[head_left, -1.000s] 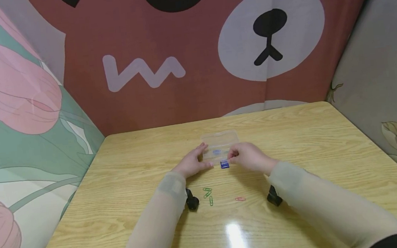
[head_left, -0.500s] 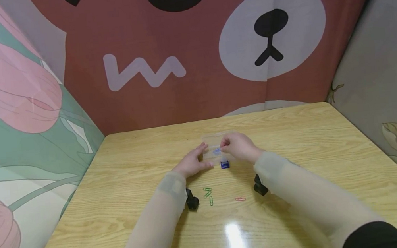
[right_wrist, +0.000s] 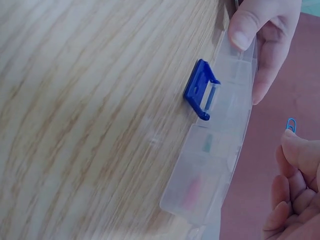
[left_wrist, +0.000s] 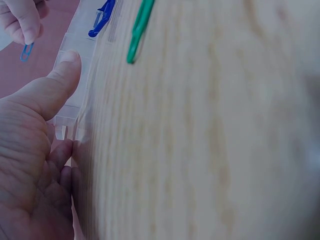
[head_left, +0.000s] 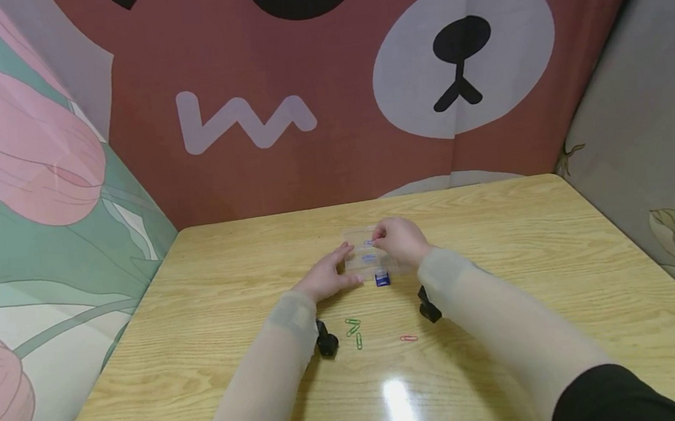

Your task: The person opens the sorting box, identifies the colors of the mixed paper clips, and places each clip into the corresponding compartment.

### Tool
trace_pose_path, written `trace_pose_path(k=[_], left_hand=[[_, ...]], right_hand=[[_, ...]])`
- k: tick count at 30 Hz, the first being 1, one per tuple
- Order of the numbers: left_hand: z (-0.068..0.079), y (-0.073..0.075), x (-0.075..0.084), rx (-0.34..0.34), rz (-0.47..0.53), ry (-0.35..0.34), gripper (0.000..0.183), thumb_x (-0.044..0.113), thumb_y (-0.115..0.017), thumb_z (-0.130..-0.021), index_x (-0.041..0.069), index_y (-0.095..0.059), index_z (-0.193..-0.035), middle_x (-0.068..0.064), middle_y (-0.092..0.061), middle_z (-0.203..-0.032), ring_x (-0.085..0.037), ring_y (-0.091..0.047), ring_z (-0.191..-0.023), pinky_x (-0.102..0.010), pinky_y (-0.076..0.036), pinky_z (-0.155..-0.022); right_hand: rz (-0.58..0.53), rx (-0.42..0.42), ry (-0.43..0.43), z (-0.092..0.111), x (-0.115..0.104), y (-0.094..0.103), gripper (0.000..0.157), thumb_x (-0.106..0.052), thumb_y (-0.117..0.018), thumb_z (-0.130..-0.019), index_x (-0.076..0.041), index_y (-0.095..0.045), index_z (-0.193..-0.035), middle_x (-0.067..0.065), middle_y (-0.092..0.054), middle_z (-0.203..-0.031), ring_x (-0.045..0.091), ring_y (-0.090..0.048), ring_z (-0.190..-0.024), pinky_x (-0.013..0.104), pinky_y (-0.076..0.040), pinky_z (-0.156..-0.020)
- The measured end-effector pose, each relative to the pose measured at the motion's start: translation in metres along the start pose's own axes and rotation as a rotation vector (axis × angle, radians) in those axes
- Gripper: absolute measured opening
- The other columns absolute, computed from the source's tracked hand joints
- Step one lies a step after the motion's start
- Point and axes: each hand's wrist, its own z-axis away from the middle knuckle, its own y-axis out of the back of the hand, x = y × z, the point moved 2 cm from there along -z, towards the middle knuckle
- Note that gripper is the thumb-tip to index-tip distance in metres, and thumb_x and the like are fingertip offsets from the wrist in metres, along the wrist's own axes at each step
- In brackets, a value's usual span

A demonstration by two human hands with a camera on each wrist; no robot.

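Observation:
My left hand [head_left: 325,276] holds the left end of a clear plastic compartment box [right_wrist: 235,75], thumb at its front side and fingers round the end. The box stands open on the table, its blue latch [head_left: 383,278] hanging at the front. Above the box, my right hand [head_left: 403,239] pinches a blue paper clip [right_wrist: 291,125] between thumb and fingertips. More blue clips [head_left: 369,257] lie in a middle compartment. Through the front wall in the right wrist view, a green shape [right_wrist: 208,143] and a pink shape [right_wrist: 193,192] show inside other compartments.
Several green paper clips [head_left: 353,327] lie on the wooden table [head_left: 245,267] in front of the box, between my forearms. A red paper clip [head_left: 409,338] lies to their right. A black wrist camera [head_left: 327,343] hangs below my left wrist. A patterned cloth rises behind the table.
My right hand has moved from the front right of the box, beside the latch, back and slightly left over the rear compartments. The left hand has stayed at the box's left end.

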Motion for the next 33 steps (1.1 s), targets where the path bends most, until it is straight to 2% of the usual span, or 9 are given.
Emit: trace_pose_path(k=[11, 18, 33], left_hand=[[0.001, 0.001, 0.002, 0.000, -0.002, 0.007, 0.076, 0.042, -0.063, -0.074, 0.024, -0.024, -0.137, 0.010, -0.011, -0.142, -0.013, -0.014, -0.125, -0.035, -0.016, -0.099], [0.002, 0.001, 0.004, -0.003, 0.008, 0.020, 0.076, 0.042, -0.063, -0.074, 0.025, -0.023, -0.137, 0.012, -0.011, -0.141, -0.012, -0.015, -0.125, -0.033, -0.017, -0.099], [0.000, 0.001, 0.002, 0.000, -0.006, -0.010, 0.078, 0.045, -0.063, -0.073, 0.023, -0.023, -0.137, 0.009, -0.011, -0.142, -0.015, -0.016, -0.126, -0.036, -0.018, -0.099]], right_hand=[[-0.005, 0.014, -0.041, -0.008, 0.004, -0.010, 0.008, -0.020, -0.060, -0.081, -0.015, -0.059, -0.075, -0.003, -0.056, -0.078, 0.016, -0.049, -0.072, 0.031, -0.039, -0.065], [0.054, 0.007, -0.041, -0.009, 0.001, -0.015, 0.010, -0.022, -0.059, -0.082, -0.016, -0.058, -0.074, -0.003, -0.055, -0.077, 0.016, -0.049, -0.072, 0.032, -0.039, -0.067], [0.073, -0.010, -0.057, -0.012, 0.001, -0.022, 0.009, -0.021, -0.060, -0.081, -0.014, -0.059, -0.075, -0.003, -0.055, -0.076, 0.016, -0.049, -0.069, 0.030, -0.039, -0.063]])
